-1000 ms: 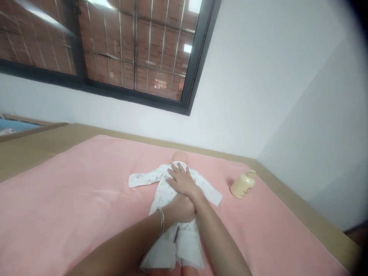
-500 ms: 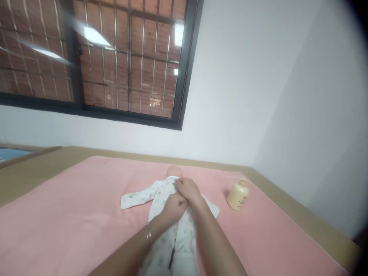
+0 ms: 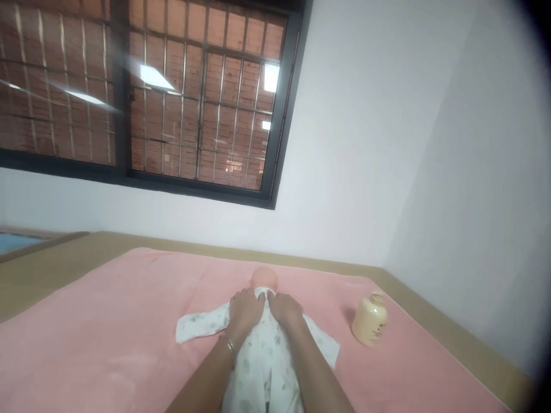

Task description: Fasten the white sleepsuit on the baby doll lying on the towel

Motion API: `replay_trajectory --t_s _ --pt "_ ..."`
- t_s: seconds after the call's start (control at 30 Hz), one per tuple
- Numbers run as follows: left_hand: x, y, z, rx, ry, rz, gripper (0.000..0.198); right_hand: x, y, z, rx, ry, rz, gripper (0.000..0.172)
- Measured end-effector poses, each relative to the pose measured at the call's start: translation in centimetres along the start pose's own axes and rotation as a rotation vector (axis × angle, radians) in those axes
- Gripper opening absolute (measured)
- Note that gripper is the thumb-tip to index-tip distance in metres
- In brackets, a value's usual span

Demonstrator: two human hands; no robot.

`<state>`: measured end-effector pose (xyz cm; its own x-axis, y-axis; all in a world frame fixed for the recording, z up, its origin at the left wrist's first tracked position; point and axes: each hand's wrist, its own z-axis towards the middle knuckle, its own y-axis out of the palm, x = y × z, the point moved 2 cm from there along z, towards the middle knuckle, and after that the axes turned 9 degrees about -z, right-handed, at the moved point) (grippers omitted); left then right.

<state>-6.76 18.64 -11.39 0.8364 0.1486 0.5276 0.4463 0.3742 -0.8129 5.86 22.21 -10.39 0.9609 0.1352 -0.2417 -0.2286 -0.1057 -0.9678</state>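
Note:
A doll lies on its back on a pink blanket (image 3: 146, 321), its bare head (image 3: 264, 278) pointing away from me. White baby clothes (image 3: 262, 338) with a small pale print cover its body, with the sleeves spread to both sides. At the left side of the collar, my left hand (image 3: 245, 312), with a bracelet on the wrist, is closed on the cloth. My right hand (image 3: 286, 310) grips the collar's right side with curled fingers. Both thumbs lie close to the neckline. The hands hide the shoulders, and the forearms cover the sides of the clothes.
To the right on the blanket stands a cream-coloured bottle (image 3: 370, 320) with dark markings. A wooden edge (image 3: 408, 298) borders the blanket. Behind it are a white wall (image 3: 353, 143) and a barred window (image 3: 206, 103).
My hands were together over the upper chest, one overlapping the other. They have moved apart, my left hand going up and left to the collar's left side.

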Motion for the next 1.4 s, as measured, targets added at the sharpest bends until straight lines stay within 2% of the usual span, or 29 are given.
replay_trajectory --t_s 0.13,0.3,0.37,0.5,0.6,0.73,0.8,0.87,0.97,1.07,1.17,1.3,1.4 --pt "-0.5 -0.1 0.9 -0.101 -0.041 -0.042 0.058 -0.2 0.0 1.0 -0.024 0.025 0.017 0.068" --pt "-1.1 -0.7 1.9 -0.269 -0.106 -0.186 0.053 0.4 0.5 1.4 0.120 -0.052 0.027 0.063" --pt "-1.1 -0.9 2.0 -0.261 -0.104 -0.204 0.055 0.4 0.4 1.1 0.199 -0.072 -0.005 0.059" --pt "-0.9 -1.2 2.3 -0.167 -0.078 -0.161 0.056 -0.4 -0.5 0.4 0.336 -0.152 -0.091 0.044" --pt "-0.4 -1.3 2.2 -0.150 0.023 -0.192 0.047 -0.5 -0.9 0.3 0.264 -0.167 -0.035 0.044" --pt "0.7 -1.5 1.7 -0.072 0.143 -0.182 0.029 0.6 -0.5 0.8 0.071 -0.095 0.040 0.066" --pt "1.1 -1.5 1.4 -0.029 0.157 -0.140 0.026 0.9 -0.3 1.0 0.020 -0.093 0.056 0.073" --pt "1.1 -1.3 1.4 -0.029 0.115 -0.109 0.030 0.8 -0.4 0.9 0.026 -0.122 0.050 0.073" --pt "0.2 -1.1 1.7 -0.100 0.034 -0.112 0.044 -0.1 -0.9 0.2 0.128 -0.167 -0.020 0.063" --pt "-0.6 -1.0 2.0 -0.175 0.012 -0.142 0.050 -0.8 -1.2 -0.2 0.202 -0.154 -0.047 0.055" --pt "-0.3 -0.9 1.8 -0.164 0.033 -0.119 0.052 -0.3 -0.8 0.3 0.150 -0.094 0.006 0.064" --pt "0.8 -0.8 1.4 -0.055 0.123 -0.084 0.044 0.9 -0.3 1.0 0.011 -0.084 0.083 0.074" --pt "0.6 -0.8 1.4 -0.057 0.070 -0.078 0.051 0.4 -0.5 0.7 0.065 -0.135 0.026 0.071"
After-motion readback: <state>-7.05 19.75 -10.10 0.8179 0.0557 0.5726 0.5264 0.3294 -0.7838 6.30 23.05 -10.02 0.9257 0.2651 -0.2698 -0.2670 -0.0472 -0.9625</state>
